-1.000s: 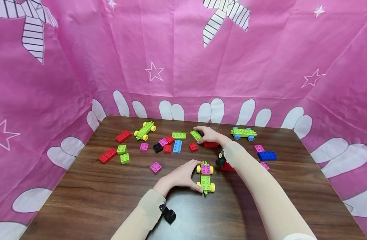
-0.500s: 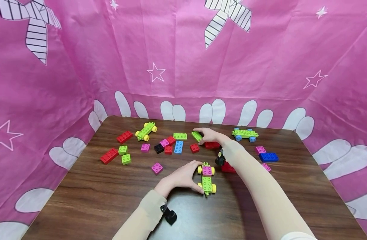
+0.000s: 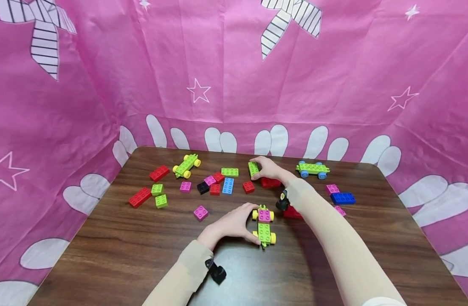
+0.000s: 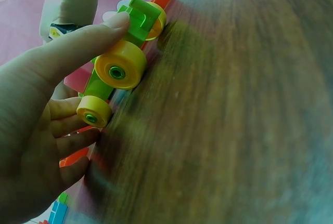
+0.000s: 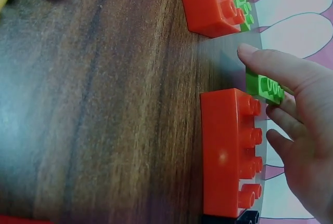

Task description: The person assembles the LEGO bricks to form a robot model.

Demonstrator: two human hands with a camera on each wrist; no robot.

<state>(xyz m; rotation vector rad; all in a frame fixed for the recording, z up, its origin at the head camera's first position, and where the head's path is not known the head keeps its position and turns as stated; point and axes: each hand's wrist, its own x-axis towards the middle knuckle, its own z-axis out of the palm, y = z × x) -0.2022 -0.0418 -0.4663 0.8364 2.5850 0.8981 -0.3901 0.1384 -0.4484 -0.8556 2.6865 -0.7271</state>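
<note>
Head view: toy car on the bench, a pink brick seated at its far end. My left hand spans the car's left side, fingers clamped along it: thumb at the near end, fingertips by the front wheel.

My right hand has thumb and fingers closed on either side of a green brick, well beyond the car. Whether the brick is off the bench I cannot tell. Right wrist view puts a long red brick just beside that pinch.

Risks, as I judge them:
- Thumb sits near one end of the green brick; an off-centre pinch could let it pivot or slip out.
- Low travel back would likely clip the long red brick or the small red brick.
- Another red brick lies partly under my right forearm; a dropped wrist could shove it.
- The car has yellow wheels; uneven thumb pressure or a slack left hold might roll or skew it.
</note>
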